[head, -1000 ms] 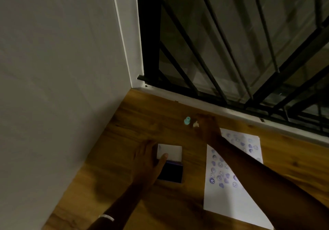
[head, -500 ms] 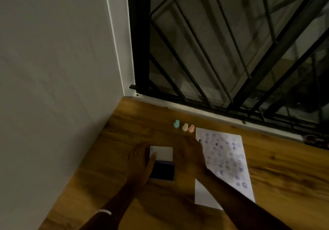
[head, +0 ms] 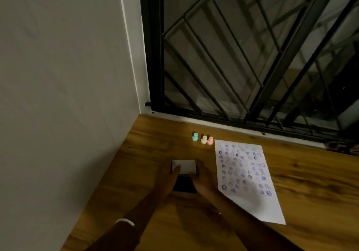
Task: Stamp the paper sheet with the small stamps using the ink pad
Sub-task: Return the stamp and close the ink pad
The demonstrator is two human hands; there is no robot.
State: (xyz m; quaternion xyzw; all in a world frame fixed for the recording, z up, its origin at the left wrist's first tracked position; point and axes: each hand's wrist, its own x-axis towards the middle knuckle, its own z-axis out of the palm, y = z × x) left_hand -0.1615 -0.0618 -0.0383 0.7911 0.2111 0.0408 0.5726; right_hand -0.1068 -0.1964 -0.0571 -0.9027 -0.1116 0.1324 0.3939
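An open ink pad (head: 183, 185) lies on the wooden table, its white lid (head: 185, 166) tilted up behind the dark pad. My left hand (head: 168, 177) grips the pad's left side, thumb on the lid. My right hand (head: 204, 181) holds its right side, fingers touching the lid's edge. The paper sheet (head: 247, 177), covered with several purple stamp prints, lies to the right; my right forearm crosses its lower corner. Three small stamps stand in a row behind: teal (head: 195, 137), cream (head: 203, 139), pink (head: 210, 140).
A grey wall (head: 64, 95) rises along the table's left edge. A window with black metal bars (head: 242, 56) runs along the back behind a white sill. A white band circles my left wrist (head: 125, 222).
My right hand left the stamps at the back and came down onto the ink pad's right side. The pink stamp now stands beside the other two. The left hand stayed on the pad.
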